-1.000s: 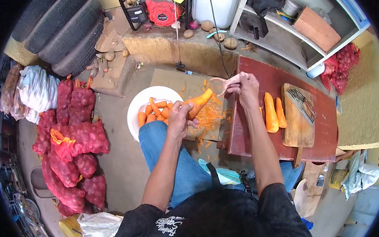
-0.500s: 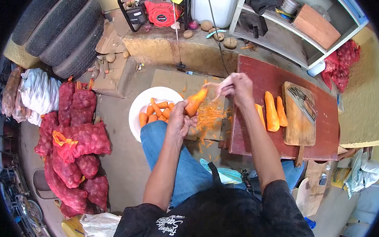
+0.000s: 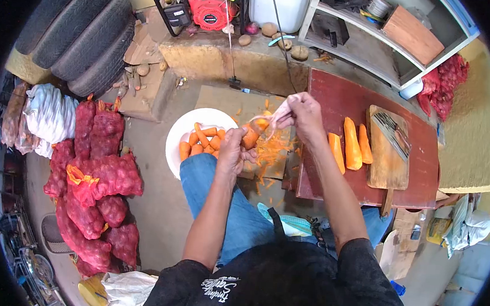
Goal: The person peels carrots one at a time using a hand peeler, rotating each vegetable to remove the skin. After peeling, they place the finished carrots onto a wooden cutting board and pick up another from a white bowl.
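My left hand (image 3: 233, 154) is wrapped round the thick part of an orange carrot (image 3: 250, 137), its narrower end tilted up and away. In my closed right hand (image 3: 309, 116) is a pale pink peeler (image 3: 281, 115), whose looped head lies at the carrot's upper part. Orange peelings (image 3: 273, 149) litter the cardboard below. Left of the carrot, a white basin (image 3: 174, 140) holds several carrots (image 3: 205, 135). On the red table (image 3: 338, 97) to the right lie 3 peeled carrots (image 3: 351, 144), beside a wooden cutting board (image 3: 388, 170) with knives (image 3: 393, 134) on it.
Red net sacks of onions (image 3: 106, 181) are piled on the left floor. Tyres (image 3: 103, 46) lean at the back left. A red machine (image 3: 208, 13) and several potatoes (image 3: 299, 53) sit on the rear ledge, near a shelf unit (image 3: 358, 48). My knee is against the basin.
The peeler has moved from just beyond the carrot's tip back onto its upper part. My right hand has shifted slightly left, while the left hand still grips the carrot.
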The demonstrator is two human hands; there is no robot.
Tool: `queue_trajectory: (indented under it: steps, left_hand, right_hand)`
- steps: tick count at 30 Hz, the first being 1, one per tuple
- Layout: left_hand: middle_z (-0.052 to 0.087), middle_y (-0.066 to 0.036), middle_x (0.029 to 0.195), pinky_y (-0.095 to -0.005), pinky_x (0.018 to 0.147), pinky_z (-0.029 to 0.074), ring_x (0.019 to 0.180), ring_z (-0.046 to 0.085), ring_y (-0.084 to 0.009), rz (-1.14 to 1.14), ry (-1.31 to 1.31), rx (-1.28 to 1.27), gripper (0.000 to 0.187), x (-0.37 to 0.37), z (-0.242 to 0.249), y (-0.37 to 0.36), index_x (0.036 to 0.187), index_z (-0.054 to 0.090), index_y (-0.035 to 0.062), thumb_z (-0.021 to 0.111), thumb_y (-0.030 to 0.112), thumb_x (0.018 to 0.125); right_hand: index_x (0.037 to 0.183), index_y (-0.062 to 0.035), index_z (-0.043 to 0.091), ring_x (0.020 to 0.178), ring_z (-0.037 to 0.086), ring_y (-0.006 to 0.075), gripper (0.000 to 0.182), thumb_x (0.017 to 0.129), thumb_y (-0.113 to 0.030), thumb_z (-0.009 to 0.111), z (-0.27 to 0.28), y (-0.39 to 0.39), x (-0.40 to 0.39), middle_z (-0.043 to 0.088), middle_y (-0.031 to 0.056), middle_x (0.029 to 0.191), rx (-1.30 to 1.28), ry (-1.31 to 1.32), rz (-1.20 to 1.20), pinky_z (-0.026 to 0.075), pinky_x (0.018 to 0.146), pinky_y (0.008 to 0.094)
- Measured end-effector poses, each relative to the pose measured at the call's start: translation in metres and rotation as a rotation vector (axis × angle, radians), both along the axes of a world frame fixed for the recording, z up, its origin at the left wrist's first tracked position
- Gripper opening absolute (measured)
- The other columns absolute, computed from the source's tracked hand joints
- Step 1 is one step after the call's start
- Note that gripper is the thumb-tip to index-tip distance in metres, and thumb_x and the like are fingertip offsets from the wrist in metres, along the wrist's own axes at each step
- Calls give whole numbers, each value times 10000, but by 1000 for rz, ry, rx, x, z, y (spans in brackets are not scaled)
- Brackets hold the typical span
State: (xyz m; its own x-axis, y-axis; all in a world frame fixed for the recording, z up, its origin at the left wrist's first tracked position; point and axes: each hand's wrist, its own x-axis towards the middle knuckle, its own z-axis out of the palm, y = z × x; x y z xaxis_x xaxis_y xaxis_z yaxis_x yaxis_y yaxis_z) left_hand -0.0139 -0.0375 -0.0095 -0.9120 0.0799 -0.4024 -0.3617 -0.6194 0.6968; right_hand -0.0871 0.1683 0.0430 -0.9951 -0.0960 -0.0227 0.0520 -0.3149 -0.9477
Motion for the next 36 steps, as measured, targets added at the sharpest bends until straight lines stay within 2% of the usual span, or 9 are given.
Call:
queue_trajectory:
  steps: [1,4,8,9,11,14,26,31,36]
  left_hand:
    - [619,-177,754,-298,335,514,453,617,-216,-5,0,27,352,-3,0,-2,1063,507,7,627,313,938]
    - [617,-175,749,-297,334,510,460,620,-220,-12,-13,87,366,-1,-3,-5,1094,500,14,620,324,940]
    - [628,-178,795,-298,364,530,483,630,-223,-44,-7,65,388,3,-4,-7,1145,504,12,584,338,952]
    - [637,-180,817,-301,384,546,501,639,-223,-53,2,41,407,1,-5,-5,1165,510,6,570,349,956]
    - [646,-194,861,-310,420,571,546,656,-231,-57,66,-54,449,-4,3,0,1233,492,17,551,372,964]
    - [640,-193,869,-312,422,568,551,654,-233,-69,89,81,452,-5,1,-2,1253,478,37,554,376,964]
    - [629,-128,820,-271,410,482,537,609,-184,-41,98,-31,332,-6,4,-2,1156,516,53,607,286,938]
    - [647,-119,824,-270,401,493,535,614,-174,-54,-8,132,341,-6,0,-6,1134,565,44,615,313,932]
    - [648,-96,813,-273,395,484,538,616,-170,-6,-41,222,339,-12,-8,-4,1090,586,38,607,338,934]
  right_hand:
    - [966,36,514,586,703,240,222,1044,-170,483,-5,-1,-2,686,195,765,82,-1,-32,597,480,311]
    - [924,35,534,585,701,230,271,1050,-198,479,-47,57,-40,693,195,749,-21,-2,-239,602,501,306]
    - [933,25,526,592,697,229,258,1053,-200,488,-12,49,-21,700,202,778,46,21,-66,597,507,304]
    - [1003,10,484,631,705,228,193,1042,-177,507,-9,37,-10,705,214,839,48,22,-86,600,516,304]
    - [984,7,484,645,700,206,210,1037,-192,525,-5,27,1,705,218,879,-29,20,-98,611,543,285]
    - [965,-9,490,705,711,192,238,1021,-225,572,-13,28,4,704,208,902,-109,31,-129,626,577,274]
    - [984,-29,498,715,719,231,236,1018,-247,584,-20,2,10,688,154,853,-114,49,-24,619,571,316]
    - [991,-20,491,710,720,238,222,1030,-227,559,-10,14,2,689,156,856,-78,39,-193,603,538,301]
    - [987,-4,519,691,713,243,222,1036,-219,544,-17,5,9,686,166,840,-10,72,7,607,541,323]
